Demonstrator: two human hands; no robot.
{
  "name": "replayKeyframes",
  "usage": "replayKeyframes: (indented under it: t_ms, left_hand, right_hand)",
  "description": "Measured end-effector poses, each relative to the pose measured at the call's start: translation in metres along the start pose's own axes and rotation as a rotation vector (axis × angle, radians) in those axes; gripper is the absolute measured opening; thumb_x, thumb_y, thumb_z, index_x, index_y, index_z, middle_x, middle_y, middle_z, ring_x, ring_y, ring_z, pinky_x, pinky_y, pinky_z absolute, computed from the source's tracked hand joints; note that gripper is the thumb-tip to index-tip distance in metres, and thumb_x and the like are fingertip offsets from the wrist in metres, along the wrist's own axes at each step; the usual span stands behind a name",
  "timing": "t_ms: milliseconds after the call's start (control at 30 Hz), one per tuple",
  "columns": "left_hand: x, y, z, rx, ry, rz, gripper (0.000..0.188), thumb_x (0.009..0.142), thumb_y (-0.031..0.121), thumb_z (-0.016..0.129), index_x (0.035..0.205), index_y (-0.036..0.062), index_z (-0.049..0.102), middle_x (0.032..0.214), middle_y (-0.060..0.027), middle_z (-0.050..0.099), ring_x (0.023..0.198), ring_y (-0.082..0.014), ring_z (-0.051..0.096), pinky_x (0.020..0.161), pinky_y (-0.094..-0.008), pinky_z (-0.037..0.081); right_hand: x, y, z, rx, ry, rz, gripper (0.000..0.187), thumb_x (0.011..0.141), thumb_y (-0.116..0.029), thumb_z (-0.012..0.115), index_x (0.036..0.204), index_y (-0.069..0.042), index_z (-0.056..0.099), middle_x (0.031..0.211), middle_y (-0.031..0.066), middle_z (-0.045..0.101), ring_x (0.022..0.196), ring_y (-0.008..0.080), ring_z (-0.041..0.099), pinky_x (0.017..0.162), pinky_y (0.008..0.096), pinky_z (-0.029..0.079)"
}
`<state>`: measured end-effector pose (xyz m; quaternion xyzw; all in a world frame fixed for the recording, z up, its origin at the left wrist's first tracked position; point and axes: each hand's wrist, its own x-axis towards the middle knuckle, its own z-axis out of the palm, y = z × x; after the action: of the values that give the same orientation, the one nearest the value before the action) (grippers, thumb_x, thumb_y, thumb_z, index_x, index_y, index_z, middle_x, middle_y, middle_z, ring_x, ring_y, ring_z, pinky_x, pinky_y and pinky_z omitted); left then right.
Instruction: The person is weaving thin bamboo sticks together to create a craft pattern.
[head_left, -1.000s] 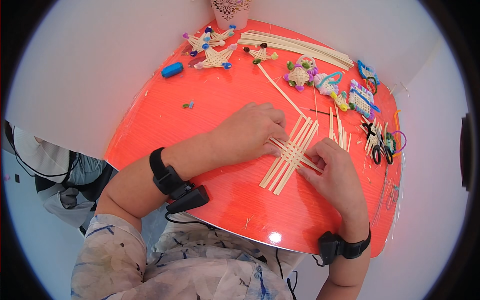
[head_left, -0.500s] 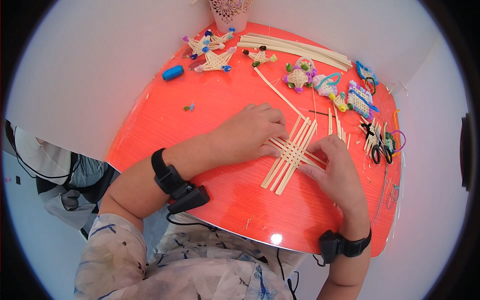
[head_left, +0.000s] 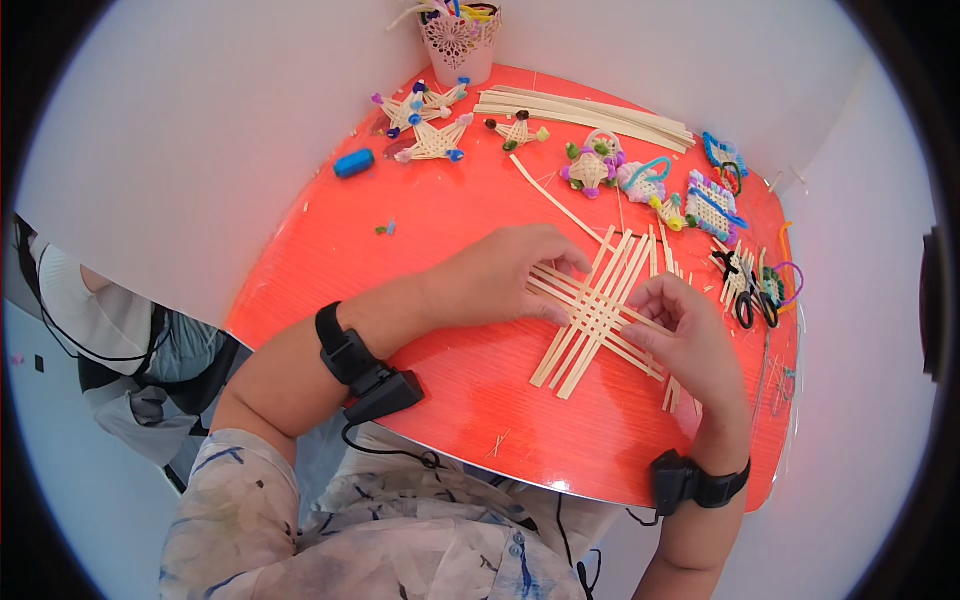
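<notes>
A crosswise weave of flat pale wooden strips (head_left: 597,312) lies on the red table, its strip ends splaying out in four directions. My left hand (head_left: 505,275) curves around the left-pointing ends, thumb below and fingers above, gripping the bunch from its sides. At the right side, my right hand (head_left: 682,325) pinches one strip between thumb and index finger, near the weave's edge. Beyond the weave, a long loose strip (head_left: 555,203) slants away. More short strips (head_left: 668,392) lie partly under my right hand.
Finished woven stars (head_left: 436,142) and fuzzy-trimmed woven ornaments (head_left: 593,172) line the far side, with a bundle of long strips (head_left: 585,115) behind them. Black-handled scissors (head_left: 745,308) lie at the right. A blue cylinder (head_left: 354,164) and a pink pot (head_left: 458,50) stand left. Another person (head_left: 95,300) sits left.
My right hand has turned and now pinches a single strip. My left hand has loosened and shifted slightly back to the left, uncovering more of the weave. The view has tilted a little.
</notes>
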<state>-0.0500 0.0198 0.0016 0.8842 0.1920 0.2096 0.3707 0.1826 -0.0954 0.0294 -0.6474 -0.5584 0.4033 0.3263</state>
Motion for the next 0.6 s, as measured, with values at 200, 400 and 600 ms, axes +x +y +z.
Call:
replayKeyframes:
  t_ms: [200,400,600]
  left_hand:
    - [0.001,0.006,-0.007,-0.202,-0.107,-0.203,0.035,0.077,0.019,0.082,0.103,0.0001,0.068,0.09,-0.0066,0.071,0.079,-0.013,0.067,0.07,-0.028,0.053]
    - [-0.001,0.014,-0.012,-0.507,-0.335,-0.436,0.024,0.087,0.021,0.074,0.099,0.0002,0.071,0.078,-0.0059,0.071,0.065,-0.0104,0.067,0.061,-0.0224,0.051]
    - [0.001,0.005,-0.013,-0.599,-0.046,-0.458,0.022,0.092,0.023,0.07,0.093,0.0009,0.07,0.078,-0.007,0.071,0.065,-0.0117,0.068,0.058,-0.0228,0.051]
  right_hand:
    - [0.001,0.0,-0.009,0.251,-0.079,-0.019,0.021,0.083,-0.001,0.074,0.098,-0.003,0.061,0.085,-0.0022,0.061,0.073,0.0028,0.057,0.064,0.0171,0.047]
    - [0.001,0.0,-0.006,0.36,-0.048,-0.078,0.018,0.09,-0.011,0.068,0.104,-0.002,0.06,0.09,-0.0003,0.062,0.081,0.0051,0.059,0.069,0.0203,0.049]
    - [0.007,0.007,-0.002,0.848,0.113,-0.191,0.026,0.1,-0.023,0.052,0.109,-0.001,0.061,0.102,0.0032,0.062,0.086,0.0086,0.058,0.077,0.0247,0.047]
